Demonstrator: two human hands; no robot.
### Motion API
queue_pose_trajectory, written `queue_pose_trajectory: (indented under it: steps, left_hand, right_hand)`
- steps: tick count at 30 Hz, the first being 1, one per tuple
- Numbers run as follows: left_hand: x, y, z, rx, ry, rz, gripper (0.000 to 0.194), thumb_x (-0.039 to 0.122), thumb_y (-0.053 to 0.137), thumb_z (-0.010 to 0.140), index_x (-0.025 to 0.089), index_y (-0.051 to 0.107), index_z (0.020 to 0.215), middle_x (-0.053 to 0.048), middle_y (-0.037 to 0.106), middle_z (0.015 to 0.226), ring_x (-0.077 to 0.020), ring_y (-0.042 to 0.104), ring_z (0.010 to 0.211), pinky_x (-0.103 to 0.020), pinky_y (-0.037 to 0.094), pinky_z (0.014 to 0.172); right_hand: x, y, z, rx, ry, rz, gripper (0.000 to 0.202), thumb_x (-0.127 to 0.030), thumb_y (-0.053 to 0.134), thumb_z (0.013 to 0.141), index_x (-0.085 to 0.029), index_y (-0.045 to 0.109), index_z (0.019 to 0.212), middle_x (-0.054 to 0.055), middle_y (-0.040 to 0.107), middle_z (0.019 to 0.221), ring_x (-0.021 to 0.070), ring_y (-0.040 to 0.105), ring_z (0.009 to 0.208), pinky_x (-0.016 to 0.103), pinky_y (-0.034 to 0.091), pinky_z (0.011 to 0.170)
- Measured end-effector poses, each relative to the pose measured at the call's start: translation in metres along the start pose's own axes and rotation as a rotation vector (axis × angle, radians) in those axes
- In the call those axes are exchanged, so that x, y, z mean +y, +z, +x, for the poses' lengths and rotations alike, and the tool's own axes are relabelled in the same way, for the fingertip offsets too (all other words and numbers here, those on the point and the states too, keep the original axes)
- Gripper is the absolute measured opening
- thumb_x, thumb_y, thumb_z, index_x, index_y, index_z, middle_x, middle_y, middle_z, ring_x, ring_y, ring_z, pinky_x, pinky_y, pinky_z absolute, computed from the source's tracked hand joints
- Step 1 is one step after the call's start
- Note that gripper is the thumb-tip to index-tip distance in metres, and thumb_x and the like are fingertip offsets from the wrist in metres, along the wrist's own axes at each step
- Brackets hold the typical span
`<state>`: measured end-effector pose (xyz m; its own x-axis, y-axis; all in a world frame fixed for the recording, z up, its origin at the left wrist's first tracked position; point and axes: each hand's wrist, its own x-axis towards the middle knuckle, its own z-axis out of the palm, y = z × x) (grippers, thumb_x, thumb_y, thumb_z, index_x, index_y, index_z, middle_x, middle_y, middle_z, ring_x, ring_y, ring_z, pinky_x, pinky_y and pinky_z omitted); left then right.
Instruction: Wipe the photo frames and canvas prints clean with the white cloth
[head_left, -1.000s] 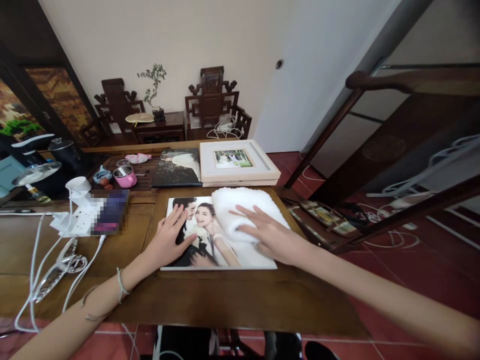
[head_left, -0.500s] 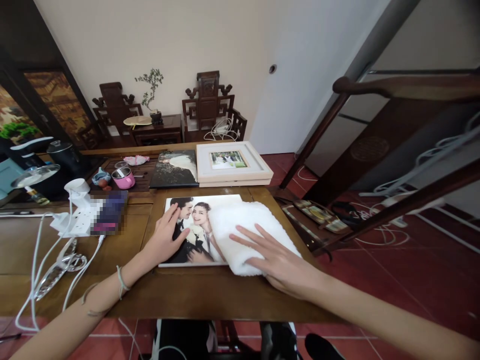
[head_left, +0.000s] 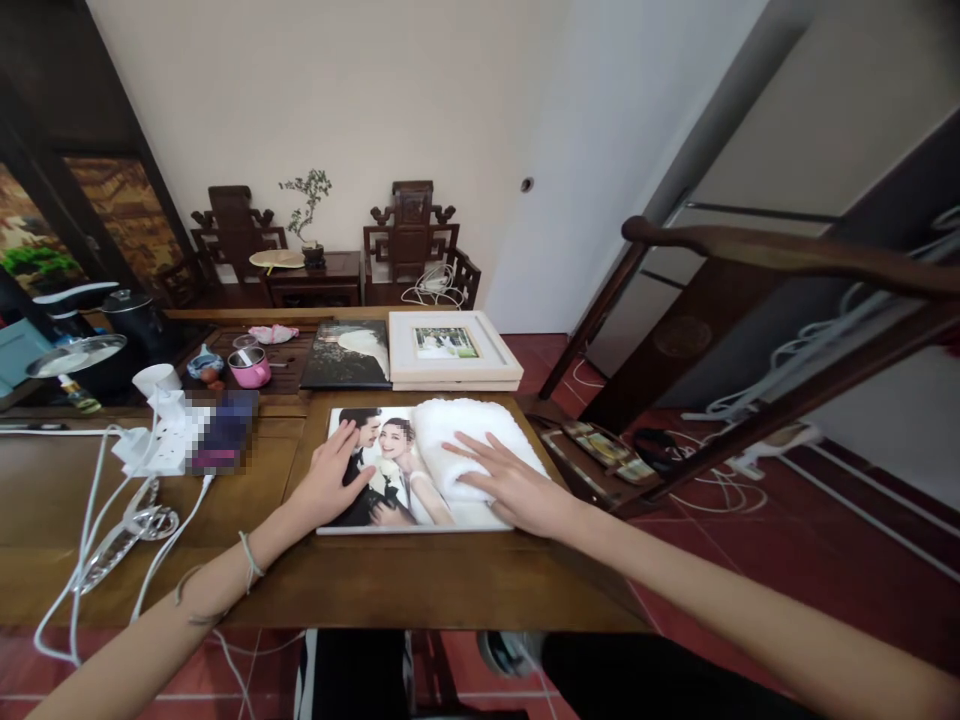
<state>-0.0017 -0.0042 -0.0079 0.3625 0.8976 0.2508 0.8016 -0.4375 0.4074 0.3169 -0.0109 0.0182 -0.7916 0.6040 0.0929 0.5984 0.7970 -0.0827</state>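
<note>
A flat photo panel (head_left: 427, 512) with a printed couple lies face up on the wooden table. On its left part rests my left hand (head_left: 334, 478), open, with fingers spread across the picture. My right hand (head_left: 510, 482) presses a folded white fluffy towel (head_left: 487, 425) against the panel's right side. Its fingers stretch over the towel, and the thumb sits by the towel's fold. The towel hides the panel's upper right part, while a strip along the lower right shows.
Behind the panel lie a dark photo album (head_left: 349, 355) and a white framed photo (head_left: 495, 350). To the left are a power strip (head_left: 176, 440), white cables, a clear ornate object (head_left: 139, 525) and a pink cup (head_left: 250, 368). A wooden chair (head_left: 675, 330) stands at right.
My right hand has slid the towel left and away from me, off the panel's lower right corner. My left hand stays on the picture. The camera view has shifted slightly.
</note>
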Motion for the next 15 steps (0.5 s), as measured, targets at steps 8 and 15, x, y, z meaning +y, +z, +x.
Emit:
queue_pose_trajectory:
  steps: [8,15]
  left_hand:
    - [0.001,0.002,-0.002,-0.003,-0.056,-0.036,0.061,0.044,0.048,0.091,0.016,0.034,0.144,-0.018,0.031,0.153,-0.029,0.025,0.144,-0.05,0.027,0.114]
    - [0.003,-0.003,-0.002,-0.041,-0.048,-0.042,0.062,0.044,0.046,0.093,0.015,0.032,0.145,-0.019,0.029,0.154,-0.03,0.023,0.144,-0.052,0.027,0.113]
  right_hand:
    - [-0.008,0.011,0.016,0.15,0.093,0.043,0.064,0.009,0.038,0.057,-0.015,0.063,0.11,0.016,0.038,0.149,0.0287,0.01,0.144,0.065,0.015,0.11]
    - [-0.019,0.017,-0.001,0.214,0.015,0.023,0.051,0.007,0.037,0.056,-0.016,0.065,0.093,0.014,0.04,0.148,0.0295,0.01,0.143,0.067,0.018,0.109]
